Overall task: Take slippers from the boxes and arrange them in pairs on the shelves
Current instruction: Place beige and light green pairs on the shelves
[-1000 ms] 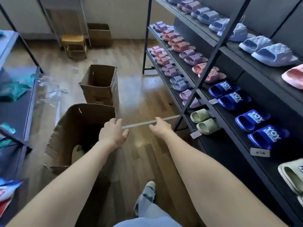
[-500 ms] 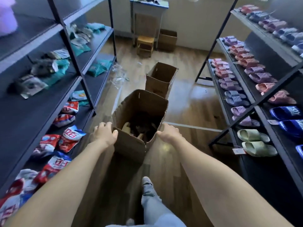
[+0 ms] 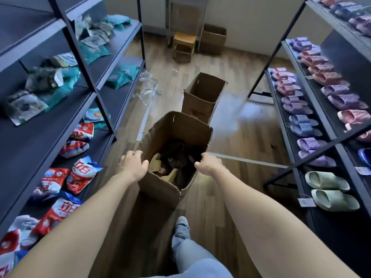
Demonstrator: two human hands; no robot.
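The left hand point(image 3: 133, 164) grips the left rim of the cardboard box point(image 3: 160, 187); the right hand point(image 3: 209, 165) grips its right rim. The box stands on the floor. Dark and tan slippers point(image 3: 172, 157) lie inside it, beside the right shelves point(image 3: 341, 233).

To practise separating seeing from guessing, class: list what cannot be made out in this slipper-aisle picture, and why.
Head view:
Inside the near box: deep shadow; pale shapes show, kind unclear.
Bottom of the far box: hidden by its front wall.
Print on the price tag beside the green slippers: too small.
The blue slipper on the right shelf: cut off by the right edge.
Labels of grey packets on the left shelf: blurred.
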